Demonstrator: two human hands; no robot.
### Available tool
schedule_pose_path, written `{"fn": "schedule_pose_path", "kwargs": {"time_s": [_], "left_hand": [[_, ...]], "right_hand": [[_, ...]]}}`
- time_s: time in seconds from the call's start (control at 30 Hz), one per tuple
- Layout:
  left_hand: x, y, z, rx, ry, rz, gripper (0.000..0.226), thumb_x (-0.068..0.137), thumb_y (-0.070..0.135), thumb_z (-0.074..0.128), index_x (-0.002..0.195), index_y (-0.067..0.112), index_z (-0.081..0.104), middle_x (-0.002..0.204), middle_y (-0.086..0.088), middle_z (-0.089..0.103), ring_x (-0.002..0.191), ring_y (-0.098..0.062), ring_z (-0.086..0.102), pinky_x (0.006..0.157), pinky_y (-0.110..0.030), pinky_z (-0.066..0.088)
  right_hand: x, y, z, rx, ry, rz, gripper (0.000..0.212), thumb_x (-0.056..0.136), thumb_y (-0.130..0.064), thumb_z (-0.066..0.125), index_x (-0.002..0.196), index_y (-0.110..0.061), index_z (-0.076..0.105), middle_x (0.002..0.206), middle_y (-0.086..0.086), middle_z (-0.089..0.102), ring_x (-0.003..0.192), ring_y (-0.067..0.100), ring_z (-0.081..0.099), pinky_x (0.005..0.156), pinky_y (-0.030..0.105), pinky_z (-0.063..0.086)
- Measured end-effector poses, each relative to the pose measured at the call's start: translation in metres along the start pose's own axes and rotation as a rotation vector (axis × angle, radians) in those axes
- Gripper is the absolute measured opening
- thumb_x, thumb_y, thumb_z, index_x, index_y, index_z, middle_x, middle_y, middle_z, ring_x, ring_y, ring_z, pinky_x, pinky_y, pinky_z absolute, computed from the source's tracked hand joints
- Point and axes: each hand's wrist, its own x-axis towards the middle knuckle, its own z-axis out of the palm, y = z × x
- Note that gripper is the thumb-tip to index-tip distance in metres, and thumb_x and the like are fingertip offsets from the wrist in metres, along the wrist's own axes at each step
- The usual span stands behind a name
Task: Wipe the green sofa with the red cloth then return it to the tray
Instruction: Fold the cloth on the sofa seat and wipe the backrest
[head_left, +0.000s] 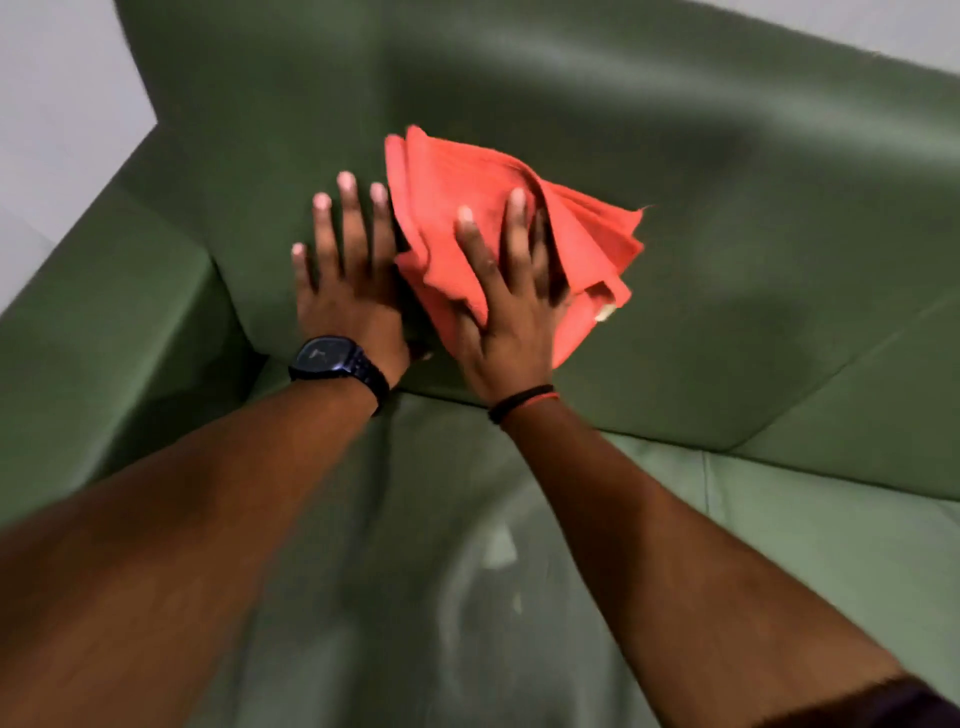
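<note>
The red cloth is bunched in folds against the backrest of the green sofa. My right hand lies on the cloth with its fingers spread, pressing it onto the cushion. Just left of the cloth, my left hand rests flat on the backrest with its fingers apart; it wears a dark watch on the wrist. The left hand's thumb side touches the cloth's edge. The tray is not in view.
The sofa's left armrest rises at the left, with a pale wall behind it. The seat cushion stretches below my arms toward the right, with a seam between cushions.
</note>
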Motion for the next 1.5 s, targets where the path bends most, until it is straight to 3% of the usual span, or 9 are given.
{"fn": "schedule_pose_path", "kwargs": {"time_s": [0.23,0.3,0.4,0.53,0.67,0.73,0.8,0.9,1.5], "left_hand": [[-0.075,0.118,-0.021,0.016,-0.014,0.135,0.061,0.094,0.026,0.029,0.148,0.021,0.001,0.157,-0.015,0.003,0.142,-0.035,0.006,0.111,-0.058,0.014],[-0.113,0.171,-0.022,-0.058,-0.08,0.124,0.075,0.079,0.045,0.016,0.149,0.019,0.006,0.156,-0.015,0.004,0.142,-0.035,0.007,0.111,-0.056,0.013],[-0.178,0.268,-0.009,-0.1,-0.215,0.198,0.115,0.061,0.07,0.059,0.149,0.018,0.007,0.156,-0.016,0.007,0.141,-0.035,0.011,0.111,-0.056,0.016],[-0.251,0.378,0.018,-0.127,-0.387,0.297,0.134,0.047,0.077,0.069,0.149,0.022,0.002,0.157,-0.013,0.005,0.142,-0.031,0.009,0.113,-0.052,0.015],[-0.312,0.434,0.045,-0.179,-0.577,0.374,0.137,0.046,0.082,0.065,0.147,0.029,-0.012,0.158,-0.007,-0.004,0.143,-0.025,-0.002,0.116,-0.046,0.007],[-0.335,0.44,0.062,-0.137,-0.666,0.386,0.141,0.042,0.084,0.064,0.141,0.031,-0.021,0.157,-0.005,-0.008,0.143,-0.023,-0.007,0.116,-0.046,0.003],[-0.354,0.435,0.077,-0.057,-0.732,0.395,0.143,0.04,0.084,0.065,0.134,0.032,-0.029,0.157,-0.004,-0.013,0.142,-0.023,-0.01,0.116,-0.047,0.001],[-0.372,0.421,0.097,0.051,-0.804,0.352,0.147,0.039,0.082,0.068,0.135,0.032,-0.033,0.156,-0.002,-0.019,0.142,-0.024,-0.015,0.115,-0.047,-0.002],[-0.383,0.428,0.153,0.099,-0.823,0.359,0.155,0.025,0.092,0.055,0.141,0.031,-0.027,0.151,0.001,-0.031,0.134,-0.028,-0.034,0.109,-0.06,-0.011]], "right_hand": [[-0.025,0.017,-0.143,1.298,0.298,0.926,0.043,0.094,-0.038,0.05,0.121,-0.006,0.055,0.113,0.005,0.062,0.099,0.009,0.061,0.094,0.023,0.048],[-0.055,0.054,-0.202,1.548,0.284,1.003,0.061,0.085,-0.048,0.049,0.127,-0.003,0.051,0.124,0.017,0.059,0.113,0.026,0.058,0.104,0.042,0.043],[-0.122,0.127,-0.307,1.623,0.19,0.999,0.075,0.082,-0.052,0.053,0.137,-0.002,0.041,0.142,0.024,0.042,0.13,0.037,0.04,0.113,0.052,0.028],[-0.213,0.2,-0.44,1.346,0.18,1.011,0.092,0.054,-0.063,0.079,0.124,-0.008,0.056,0.112,0.013,0.065,0.102,0.027,0.059,0.095,0.039,0.047],[-0.286,0.241,-0.506,0.929,-0.071,0.872,0.056,0.058,-0.077,0.064,0.085,-0.028,0.071,0.076,-0.011,0.067,0.074,0.01,0.058,0.066,0.022,0.047],[-0.315,0.26,-0.497,0.654,-0.317,0.744,0.056,0.067,-0.08,0.053,0.105,-0.041,0.066,0.107,-0.012,0.069,0.1,0.005,0.06,0.086,0.021,0.047],[-0.353,0.282,-0.465,0.283,-0.64,0.635,0.074,0.073,-0.079,0.037,0.138,-0.047,0.03,0.155,-0.001,0.027,0.143,0.014,0.018,0.115,0.049,0.019],[-0.414,0.296,-0.416,-0.098,-0.926,0.628,0.075,0.075,-0.075,0.018,0.144,-0.046,0.011,0.159,-0.001,-0.005,0.145,0.021,-0.01,0.113,0.06,-0.004],[-0.485,0.336,-0.398,-0.442,-0.62,0.52,0.073,0.083,-0.063,0.036,0.147,-0.031,0.021,0.157,0.005,0.019,0.144,0.025,0.012,0.116,0.05,0.009]]}}
